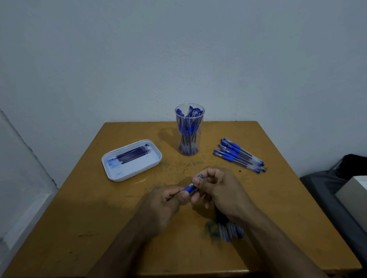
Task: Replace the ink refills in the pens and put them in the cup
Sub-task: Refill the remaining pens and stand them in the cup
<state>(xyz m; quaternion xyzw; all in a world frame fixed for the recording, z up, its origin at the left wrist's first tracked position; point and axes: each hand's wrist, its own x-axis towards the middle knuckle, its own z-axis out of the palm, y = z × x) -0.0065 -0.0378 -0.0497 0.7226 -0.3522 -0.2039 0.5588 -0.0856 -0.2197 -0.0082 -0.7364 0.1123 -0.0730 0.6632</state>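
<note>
- A person's left hand [167, 199] and right hand [217, 189] meet over the wooden table [81, 217], in front of the clear cup [190, 130], each pinching one end of a blue pen [192, 185] held between them.
- The cup, packed with blue pens, stands upright near the table's far edge.
- A white tray [132, 160] holding dark ink refills [133, 155] lies left of the cup.
- A loose cluster of pens [239, 155] lies right of the cup.
- More pens [230, 231], blurred, lie nearer than the cup, partly hidden under the right wrist.
</note>
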